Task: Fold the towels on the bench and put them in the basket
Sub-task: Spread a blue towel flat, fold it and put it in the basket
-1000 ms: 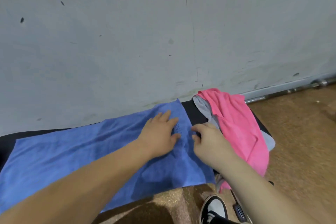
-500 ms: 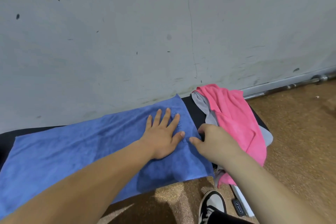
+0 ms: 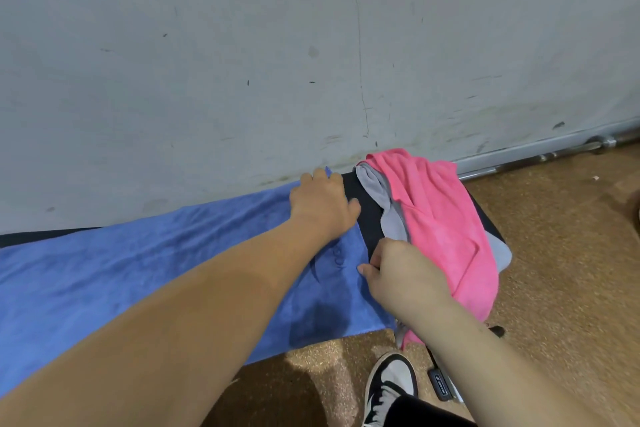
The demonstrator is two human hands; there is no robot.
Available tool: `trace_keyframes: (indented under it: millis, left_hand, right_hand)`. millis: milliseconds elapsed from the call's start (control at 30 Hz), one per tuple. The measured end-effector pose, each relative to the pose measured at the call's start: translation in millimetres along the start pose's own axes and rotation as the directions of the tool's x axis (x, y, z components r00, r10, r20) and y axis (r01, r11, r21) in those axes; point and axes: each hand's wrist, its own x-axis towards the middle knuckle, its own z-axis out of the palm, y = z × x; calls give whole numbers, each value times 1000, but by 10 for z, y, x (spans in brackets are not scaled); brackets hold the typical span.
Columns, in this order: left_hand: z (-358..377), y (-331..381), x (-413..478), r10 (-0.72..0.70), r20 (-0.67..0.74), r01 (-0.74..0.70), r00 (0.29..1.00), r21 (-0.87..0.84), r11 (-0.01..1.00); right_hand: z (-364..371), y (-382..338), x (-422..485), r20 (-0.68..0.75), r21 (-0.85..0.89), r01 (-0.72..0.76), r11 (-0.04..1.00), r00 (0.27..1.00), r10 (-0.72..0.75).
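Observation:
A blue towel [image 3: 138, 270] lies spread flat along the black bench [image 3: 367, 218]. My left hand [image 3: 322, 204] reaches to the towel's far right corner by the wall, fingers curled over that corner. My right hand [image 3: 398, 274] pinches the towel's right edge nearer to me. A pink towel [image 3: 443, 218] lies crumpled on the bench's right end, over a grey towel [image 3: 384, 201]. No basket is in view.
A grey wall [image 3: 311, 45] rises right behind the bench. Brown speckled floor [image 3: 554, 253] spreads to the right. A metal barbell [image 3: 554, 152] lies along the wall's foot. My black-and-white shoe [image 3: 389, 385] stands below the bench's front edge.
My left hand slid from the towel's middle out to its far right corner and curled on it. My right hand stayed at the towel's right edge.

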Motion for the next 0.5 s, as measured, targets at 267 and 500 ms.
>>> trace_keyframes:
  millis: [267, 500]
  left_hand:
    - [-114, -23, 42, -91, 6, 89, 996, -304, 949]
    - [-343, 164, -84, -132, -161, -67, 978, -843, 533]
  right_hand:
    - [-259, -5, -153, -191, 233, 126, 964, 978, -81]
    - [-590, 14, -359, -468, 335, 158, 929, 884, 18]
